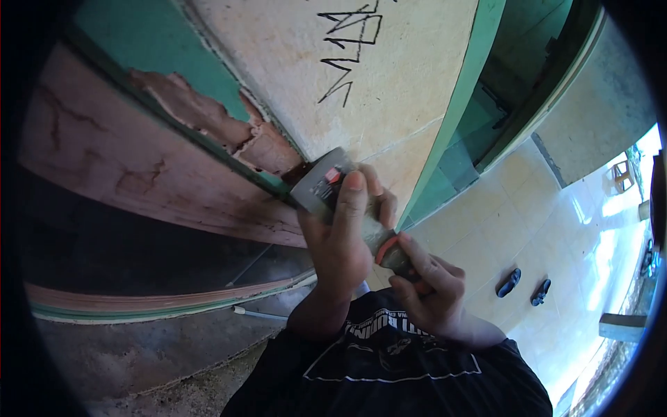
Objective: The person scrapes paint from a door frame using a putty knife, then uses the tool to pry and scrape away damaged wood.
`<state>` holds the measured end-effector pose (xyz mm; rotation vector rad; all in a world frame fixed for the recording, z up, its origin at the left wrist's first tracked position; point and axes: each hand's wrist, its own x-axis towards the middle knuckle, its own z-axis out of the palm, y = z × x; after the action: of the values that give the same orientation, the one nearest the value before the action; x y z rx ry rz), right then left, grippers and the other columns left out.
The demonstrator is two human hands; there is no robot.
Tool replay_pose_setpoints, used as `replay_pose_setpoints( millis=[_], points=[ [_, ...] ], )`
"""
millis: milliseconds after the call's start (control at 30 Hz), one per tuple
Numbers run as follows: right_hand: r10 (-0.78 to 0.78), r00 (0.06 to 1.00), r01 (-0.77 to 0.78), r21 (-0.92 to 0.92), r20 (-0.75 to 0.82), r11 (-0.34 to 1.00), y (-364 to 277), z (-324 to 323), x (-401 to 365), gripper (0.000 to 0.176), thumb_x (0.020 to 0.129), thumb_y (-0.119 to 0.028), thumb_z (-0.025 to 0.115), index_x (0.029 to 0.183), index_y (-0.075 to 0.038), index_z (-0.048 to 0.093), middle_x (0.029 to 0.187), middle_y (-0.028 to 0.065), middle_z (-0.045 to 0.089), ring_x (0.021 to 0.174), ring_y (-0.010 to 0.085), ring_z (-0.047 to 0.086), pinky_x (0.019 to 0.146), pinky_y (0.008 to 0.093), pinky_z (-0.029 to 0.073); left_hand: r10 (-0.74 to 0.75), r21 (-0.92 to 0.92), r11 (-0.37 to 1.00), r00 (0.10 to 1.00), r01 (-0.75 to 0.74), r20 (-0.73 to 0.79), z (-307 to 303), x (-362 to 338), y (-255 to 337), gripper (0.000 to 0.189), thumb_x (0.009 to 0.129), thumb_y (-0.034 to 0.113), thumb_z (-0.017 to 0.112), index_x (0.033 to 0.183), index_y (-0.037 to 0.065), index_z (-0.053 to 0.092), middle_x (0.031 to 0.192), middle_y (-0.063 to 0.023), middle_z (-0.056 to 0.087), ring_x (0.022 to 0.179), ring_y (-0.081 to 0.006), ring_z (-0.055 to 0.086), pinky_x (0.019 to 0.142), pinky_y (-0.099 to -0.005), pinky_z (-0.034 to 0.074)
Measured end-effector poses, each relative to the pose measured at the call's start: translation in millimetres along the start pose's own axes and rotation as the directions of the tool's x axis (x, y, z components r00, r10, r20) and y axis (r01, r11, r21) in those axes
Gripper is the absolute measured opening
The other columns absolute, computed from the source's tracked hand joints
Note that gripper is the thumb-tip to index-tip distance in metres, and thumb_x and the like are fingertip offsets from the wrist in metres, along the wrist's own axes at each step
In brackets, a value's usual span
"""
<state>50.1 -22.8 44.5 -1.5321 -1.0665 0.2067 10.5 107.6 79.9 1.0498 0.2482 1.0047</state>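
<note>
My left hand [337, 236] is closed around a grey hand tool [309, 189] just below its broad head, with the thumb lying along it. The head carries a dark label with a red patch, and its exact kind is blurred. Lower down, my right hand [438, 285] wraps the tool's dark rear end, close to an orange ring. The tool's head overlaps the wall corner, where broken, peeling plaster [257, 142] meets a green-painted strip [167, 45].
A cream wall [403, 76] with black scrawled lines rises ahead, beside a green door frame [451, 118]. On the tiled floor [458, 222] to the right lie two dark shoes [509, 283]. A cracked pink ledge [125, 160] runs along the left.
</note>
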Motion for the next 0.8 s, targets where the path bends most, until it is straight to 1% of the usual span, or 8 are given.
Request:
replay_pose_setpoints(
  millis=[67,200,267,300,333,400,467,800],
  points=[
    [-0.084,0.996,0.085,0.017,-0.032,0.996,5,-2,0,0.056,0.074,-0.005,0.070,0.127,-0.005,0.053,0.073,0.0104,0.062,0.054,0.0147,0.058,0.052,0.0235,0.046,0.014,0.006,1.000,1.000,-0.014,0.022,7,-1,1,0.012,0.094,0.013,0.048,0.091,0.002,0.046,0.079,-0.0070,0.051,0.053,-0.0140,0.049,0.047,-0.0240,0.037],
    [0.045,0.999,-0.047,0.196,0.017,0.979,41,-3,-26,0.052,0.079,-0.006,0.064,0.127,0.004,0.049,0.067,0.0093,0.061,0.057,0.0093,0.056,0.056,0.0231,0.043,-0.098,0.330,0.943,0.986,0.048,0.135,7,-16,-17,0.020,0.095,0.015,0.047,0.083,0.000,0.049,0.064,-0.0035,0.050,0.054,-0.0101,0.049,0.048,-0.0239,0.037],
    [0.223,0.974,-0.224,0.323,0.039,0.920,60,4,-39,0.052,0.079,-0.007,0.064,0.128,0.002,0.049,0.065,0.0082,0.060,0.057,0.0082,0.055,0.056,0.0232,0.043,-0.199,0.349,0.923,0.976,0.159,0.082,-2,-20,-26,0.019,0.095,0.014,0.046,0.083,0.000,0.048,0.067,-0.0045,0.050,0.054,-0.0112,0.049,0.048,-0.0245,0.037],
    [0.244,0.968,-0.252,0.179,0.067,0.951,57,4,-40,0.053,0.079,-0.008,0.065,0.128,0.001,0.049,0.068,0.0084,0.060,0.052,0.0105,0.053,0.054,0.0250,0.044,-0.197,0.346,0.925,0.977,0.158,0.081,-2,-20,-28,0.019,0.095,0.014,0.046,0.083,0.000,0.048,0.067,-0.0045,0.050,0.054,-0.0112,0.049,0.048,-0.0245,0.037],
    [0.247,0.967,-0.255,0.179,0.069,0.950,56,4,-36,0.053,0.079,-0.008,0.065,0.128,0.001,0.049,0.068,0.0084,0.060,0.052,0.0105,0.053,0.054,0.0250,0.044,-0.125,0.245,0.963,0.991,0.109,0.052,-4,-20,-30,0.018,0.095,0.013,0.046,0.084,0.000,0.048,0.069,-0.0052,0.051,0.054,-0.0122,0.049,0.048,-0.0248,0.037],
    [-0.074,0.997,0.074,0.046,-0.016,0.996,54,8,-29,0.055,0.076,-0.007,0.067,0.128,-0.002,0.051,0.071,0.0081,0.060,0.048,0.0143,0.052,0.051,0.0264,0.044,-0.067,0.155,0.986,0.998,0.066,0.003,-6,-24,-28,0.017,0.095,0.013,0.046,0.085,0.000,0.048,0.072,-0.0059,0.051,0.054,-0.0131,0.049,0.049,-0.0252,0.037],
    [-0.089,0.996,0.090,0.033,-0.016,0.995,42,6,-22,0.057,0.072,-0.005,0.069,0.127,-0.004,0.053,0.071,0.0075,0.057,0.048,0.0168,0.052,0.047,0.0266,0.043,-0.037,0.070,0.997,0.994,0.045,-0.107,-5,-19,-18,0.014,0.094,0.013,0.047,0.088,0.000,0.046,0.076,-0.0071,0.050,0.053,-0.0147,0.049,0.049,-0.0259,0.038],
    [-0.151,0.985,0.158,-0.089,0.077,0.983,-7,-7,3,0.060,0.067,-0.004,0.072,0.125,-0.006,0.056,0.065,0.0036,0.049,0.046,0.0126,0.047,0.040,0.0273,0.036,0.064,0.007,0.998,0.998,-0.064,-0.006,3,0,14,0.013,0.094,0.013,0.045,0.090,0.001,0.045,0.080,-0.0072,0.049,0.051,-0.0141,0.049,0.046,-0.0241,0.038]
  ],
)
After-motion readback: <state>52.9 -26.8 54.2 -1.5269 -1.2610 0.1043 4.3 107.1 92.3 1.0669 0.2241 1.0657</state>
